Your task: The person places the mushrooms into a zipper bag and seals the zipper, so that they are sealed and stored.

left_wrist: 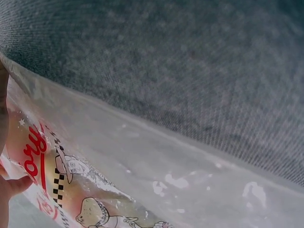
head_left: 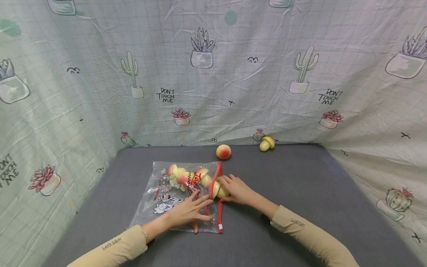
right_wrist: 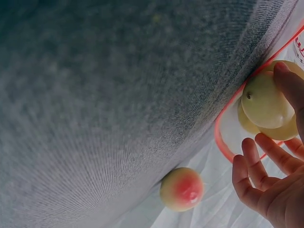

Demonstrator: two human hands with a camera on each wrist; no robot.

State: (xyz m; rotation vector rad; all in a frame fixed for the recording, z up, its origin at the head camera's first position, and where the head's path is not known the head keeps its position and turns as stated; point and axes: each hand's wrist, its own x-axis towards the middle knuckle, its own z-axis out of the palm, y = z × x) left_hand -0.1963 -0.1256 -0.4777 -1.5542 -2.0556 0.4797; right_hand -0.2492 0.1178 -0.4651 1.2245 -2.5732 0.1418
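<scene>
A clear zip bag (head_left: 146, 204) with a red-edged mouth lies on the grey table, its opening facing right. Inside it are several yellow, red-blushed toy pieces (head_left: 182, 178). My left hand (head_left: 186, 213) rests over the bag near the mouth, fingers spread across the plastic; in the left wrist view only parts of its fingers (left_wrist: 16, 186) show against the printed side. With thumb and fingers, my right hand (head_left: 238, 191) holds a pale yellow toy mushroom (right_wrist: 266, 99) at the red-edged mouth. Its rounded stem end faces the right wrist camera.
A yellow and red toy peach (head_left: 224, 152) sits behind the bag's mouth. Farther right, another yellow mushroom (head_left: 267, 144) lies by the table's back edge. A patterned cloth (head_left: 227, 92) hangs behind. The white zip slider (head_left: 220, 227) is at the mouth's near end.
</scene>
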